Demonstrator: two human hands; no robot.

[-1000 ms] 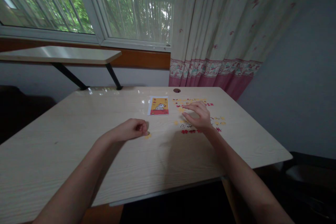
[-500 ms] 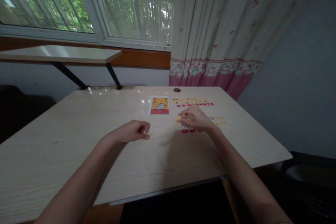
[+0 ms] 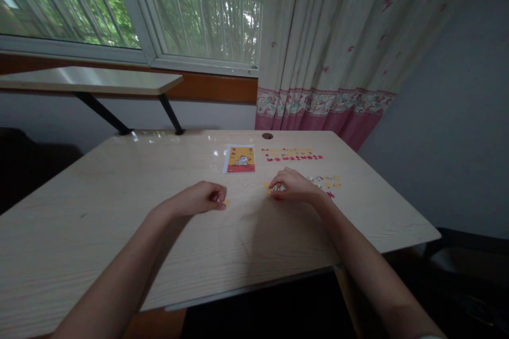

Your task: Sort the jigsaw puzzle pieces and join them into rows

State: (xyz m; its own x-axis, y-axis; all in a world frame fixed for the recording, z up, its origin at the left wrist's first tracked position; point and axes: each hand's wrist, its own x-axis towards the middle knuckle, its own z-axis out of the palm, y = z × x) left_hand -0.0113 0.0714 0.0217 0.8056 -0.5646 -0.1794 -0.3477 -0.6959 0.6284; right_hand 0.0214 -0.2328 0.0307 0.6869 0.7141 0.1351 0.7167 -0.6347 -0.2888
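My left hand [image 3: 207,197] is closed in a pinch on a small yellow jigsaw piece [image 3: 227,203], whose edge pokes out past the fingertips. Over a group of loose jigsaw pieces [image 3: 278,188] is my right hand [image 3: 293,185], its thumb and index finger apart, with white and red pieces showing between them. Some yellow pieces [image 3: 266,186] lie just left of those fingertips. The palm and wrist hide part of the group; more white, yellow and red pieces [image 3: 326,184] emerge to the right of the hand.
Behind my hands lies a picture card [image 3: 240,159] of a white cartoon animal on yellow and red. Rows of jigsaw pieces [image 3: 295,158] run to its right. A raised shelf [image 3: 91,80] stands at the back left of the wooden table [image 3: 199,259]; a curtain [image 3: 318,63] hangs behind.
My right hand has moved slightly down and its thumb and index finger have parted, showing pieces between them. My left hand stays in place with the yellow piece.
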